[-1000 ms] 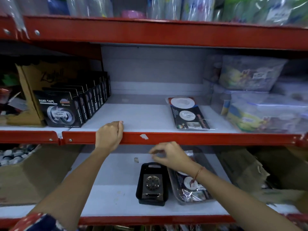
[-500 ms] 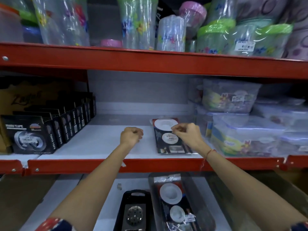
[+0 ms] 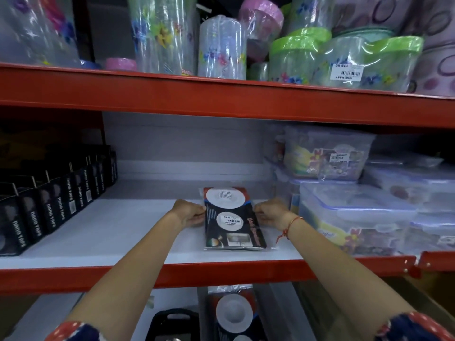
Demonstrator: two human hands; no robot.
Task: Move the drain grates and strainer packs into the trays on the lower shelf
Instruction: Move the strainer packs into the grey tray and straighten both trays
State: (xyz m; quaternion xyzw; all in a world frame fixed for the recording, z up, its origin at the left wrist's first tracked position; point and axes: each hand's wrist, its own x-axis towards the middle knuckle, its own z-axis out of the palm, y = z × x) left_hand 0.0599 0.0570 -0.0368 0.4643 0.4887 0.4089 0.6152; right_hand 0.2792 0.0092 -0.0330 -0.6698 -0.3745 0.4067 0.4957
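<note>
Both hands are on the last strainer pack [image 3: 234, 217] left on the middle shelf [image 3: 103, 232]. It lies flat, near the front edge, about centre. The left hand [image 3: 188, 214] has its grip curled onto the pack's left edge, and the right hand [image 3: 269, 214] does the same on the right edge. It looks like a pinch on the plastic wrap from both sides, though the fingertips are tucked under, so how firm the hold is can't be told.

Progress looks decent. Down on the lower shelf, a clear tray [image 3: 273, 313] already has at least one pack [image 3: 234, 313] in it, and the black tray [image 3: 172, 323] just left of it shows at the bottom of the view; what's inside it is cut off. No loose grates are visible up top, so this pack is probably the last thing to go.

Around it: a row of black tape boxes [image 3: 61, 198] at far left, well apart, and stacked lidded tubs [image 3: 354, 217] close on the right. The red beam [image 3: 221, 271] at the shelf front sits between the pack and the trays, so the pack has to come out over it and then down.
</note>
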